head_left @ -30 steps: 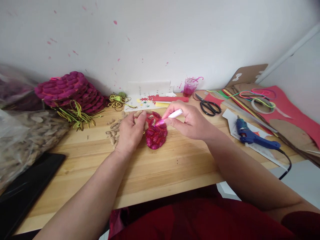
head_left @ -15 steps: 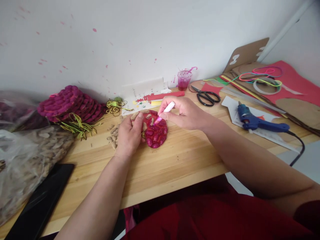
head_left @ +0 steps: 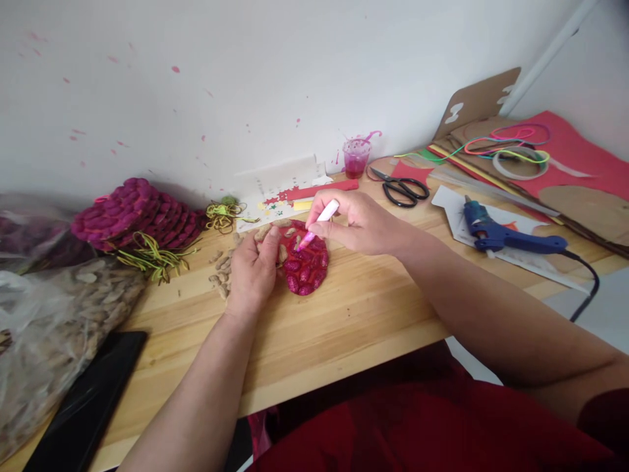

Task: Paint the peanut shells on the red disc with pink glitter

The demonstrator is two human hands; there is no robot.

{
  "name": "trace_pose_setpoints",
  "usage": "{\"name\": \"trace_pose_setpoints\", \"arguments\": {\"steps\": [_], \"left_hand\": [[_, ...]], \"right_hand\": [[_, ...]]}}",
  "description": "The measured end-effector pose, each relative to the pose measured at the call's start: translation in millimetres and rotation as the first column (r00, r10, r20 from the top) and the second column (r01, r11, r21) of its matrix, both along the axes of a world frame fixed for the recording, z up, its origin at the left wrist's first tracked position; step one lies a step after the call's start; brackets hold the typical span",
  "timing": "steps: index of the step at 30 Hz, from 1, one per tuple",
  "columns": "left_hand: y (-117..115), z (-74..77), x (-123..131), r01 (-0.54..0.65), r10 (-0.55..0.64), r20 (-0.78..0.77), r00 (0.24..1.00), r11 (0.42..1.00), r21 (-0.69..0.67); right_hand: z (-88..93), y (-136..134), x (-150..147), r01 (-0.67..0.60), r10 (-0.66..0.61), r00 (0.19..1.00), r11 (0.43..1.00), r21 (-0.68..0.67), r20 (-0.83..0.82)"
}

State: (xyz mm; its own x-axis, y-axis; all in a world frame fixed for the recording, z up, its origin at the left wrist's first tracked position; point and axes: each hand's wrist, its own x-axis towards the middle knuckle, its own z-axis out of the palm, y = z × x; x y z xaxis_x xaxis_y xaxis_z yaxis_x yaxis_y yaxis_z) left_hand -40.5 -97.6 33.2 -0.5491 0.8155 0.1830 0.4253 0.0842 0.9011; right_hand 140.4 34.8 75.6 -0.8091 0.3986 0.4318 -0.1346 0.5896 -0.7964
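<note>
A red disc (head_left: 305, 269) lies on the wooden table, covered with peanuts, many coloured glossy magenta. Some peanuts near its upper left are still plain tan. My left hand (head_left: 254, 265) grips the disc's left edge, thumb uppermost; its other fingers are partly hidden. Between the thumb and fingers of my right hand (head_left: 346, 221) is a white pen-like stick with a pink end (head_left: 322, 219). Its pink tip touches, or hovers just over, the peanuts in the disc's upper middle; I cannot tell which. Loose peanuts (head_left: 223, 272) lie beside my left hand.
Magenta peanut discs (head_left: 142, 213) are stacked at left, near a bag of peanuts (head_left: 93, 295) and a black flat object (head_left: 93, 393). Behind stands a cup of pink liquid (head_left: 356, 160). Scissors (head_left: 405, 190) and a blue glue gun (head_left: 515, 236) with a cord lie at right.
My right hand has shifted the stick's tip slightly left and down over the disc. My left hand keeps its hold. The whole view has tilted a little.
</note>
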Motion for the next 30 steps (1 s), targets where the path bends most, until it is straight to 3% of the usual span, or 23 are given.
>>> {"name": "trace_pose_setpoints", "arguments": {"steps": [9, 14, 18, 24, 30], "left_hand": [[-1, -4.4, 1, -0.021, 0.019, 0.144, 0.989, 1.000, 0.008], [-1, -4.2, 4, -0.007, -0.003, 0.225, 0.974, 0.999, 0.043], [0, -2.8, 3, 0.027, -0.032, 0.203, 0.979, 0.999, 0.030], [-2, -1.4, 0, 0.019, -0.015, 0.067, 0.998, 0.998, -0.061], [-1, 0.2, 4, 0.064, -0.056, 0.122, 0.991, 0.996, -0.063]], "right_hand": [[-3.5, 5, -1, -0.045, 0.041, 0.999, 0.987, -0.155, -0.028], [-3.4, 5, 0, 0.047, -0.056, 0.997, 0.988, -0.145, -0.057], [-5.7, 6, -1, -0.045, 0.042, 0.999, 0.985, -0.165, -0.024], [-9.9, 9, -3, -0.022, 0.015, 0.999, 0.984, -0.177, -0.038], [-12.0, 12, -3, -0.033, 0.031, 0.999, 0.986, -0.164, -0.017]]}}
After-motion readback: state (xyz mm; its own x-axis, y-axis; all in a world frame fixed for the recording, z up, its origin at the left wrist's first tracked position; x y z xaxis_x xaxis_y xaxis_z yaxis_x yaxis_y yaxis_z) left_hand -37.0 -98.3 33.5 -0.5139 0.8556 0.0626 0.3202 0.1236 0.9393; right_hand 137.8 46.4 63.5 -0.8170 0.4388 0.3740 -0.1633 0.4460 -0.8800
